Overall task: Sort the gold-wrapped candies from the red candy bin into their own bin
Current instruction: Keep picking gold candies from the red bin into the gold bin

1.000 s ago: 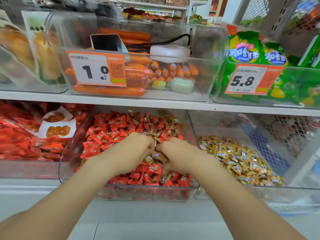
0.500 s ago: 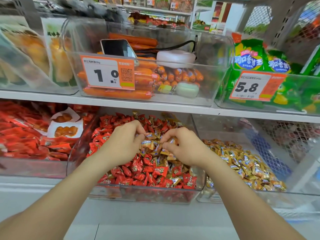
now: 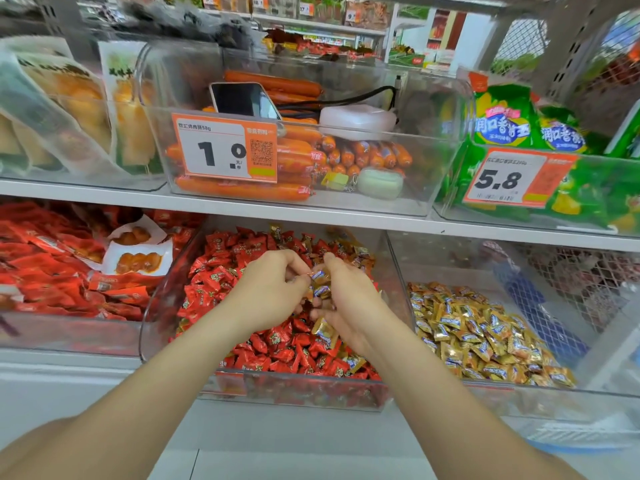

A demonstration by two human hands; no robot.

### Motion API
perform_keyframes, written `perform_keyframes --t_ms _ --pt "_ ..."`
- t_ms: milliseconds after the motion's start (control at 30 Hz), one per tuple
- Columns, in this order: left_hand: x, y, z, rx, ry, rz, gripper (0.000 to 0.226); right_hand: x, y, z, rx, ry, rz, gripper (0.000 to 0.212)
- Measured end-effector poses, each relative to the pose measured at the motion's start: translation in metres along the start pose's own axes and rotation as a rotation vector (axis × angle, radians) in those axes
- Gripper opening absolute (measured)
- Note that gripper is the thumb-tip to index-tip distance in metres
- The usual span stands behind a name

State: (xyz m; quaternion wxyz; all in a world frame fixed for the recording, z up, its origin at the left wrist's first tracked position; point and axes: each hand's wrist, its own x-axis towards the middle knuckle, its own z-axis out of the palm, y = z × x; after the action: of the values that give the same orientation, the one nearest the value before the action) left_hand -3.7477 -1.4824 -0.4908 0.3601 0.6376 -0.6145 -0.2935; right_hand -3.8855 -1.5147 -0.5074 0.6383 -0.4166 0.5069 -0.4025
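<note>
Above the red bin [image 3: 149,327], the left grip [image 3: 268,289] pinches a gold candy [image 3: 319,274] between thumb and fingertips. It is touching the right grip [image 3: 349,306], whose curled fingers hold more gold candies [image 3: 325,330]. Red candies [image 3: 214,282] fill the bin under both, with a few gold ones mixed in at the back. The gold bin [image 3: 450,268] stands just right on the same shelf, its pile [image 3: 485,334] toward the front. Tags reading 1.0 [image 3: 225,147] and 5.8 [image 3: 502,178] hang on the bins above.
</note>
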Motion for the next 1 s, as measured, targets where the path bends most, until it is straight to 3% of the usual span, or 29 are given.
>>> perform_keyframes --t_ms 100,200,300,400,600,733,800,900,1000 --pt "0.003 -0.004 -0.002 -0.113 -0.019 -0.043 0.004 -0.002 0.001 0.001 -0.221 0.003 -0.09 0.024" --pt "0.007 -0.008 -0.011 -0.163 -0.029 -0.103 0.01 -0.002 -0.004 -0.005 -0.259 0.045 -0.16 0.024" --pt "0.008 -0.008 -0.021 -0.024 -0.019 -0.08 0.025 -0.006 -0.012 -0.013 -0.284 0.04 -0.188 0.016" --pt "0.011 -0.008 -0.024 0.126 0.008 -0.022 0.037 -0.004 -0.014 -0.022 -0.229 0.007 -0.172 0.027" --pt "0.01 -0.011 -0.013 0.528 0.026 0.136 0.014 -0.013 -0.027 -0.032 -0.191 -0.026 -0.139 0.023" --pt "0.009 -0.015 -0.009 0.718 -0.063 0.155 0.041 -0.024 -0.033 -0.041 -0.587 -0.03 -0.18 0.026" --pt "0.01 -0.017 -0.006 0.748 -0.049 0.168 0.034 -0.029 -0.035 -0.043 -0.817 -0.044 -0.238 0.026" --pt "0.013 -0.021 -0.003 0.69 -0.049 0.209 0.021 -0.029 -0.027 -0.046 -1.178 -0.033 -0.376 0.044" --pt "0.015 -0.026 -0.004 0.558 -0.076 0.253 0.021 -0.029 -0.011 -0.046 -1.571 0.005 -0.455 0.037"
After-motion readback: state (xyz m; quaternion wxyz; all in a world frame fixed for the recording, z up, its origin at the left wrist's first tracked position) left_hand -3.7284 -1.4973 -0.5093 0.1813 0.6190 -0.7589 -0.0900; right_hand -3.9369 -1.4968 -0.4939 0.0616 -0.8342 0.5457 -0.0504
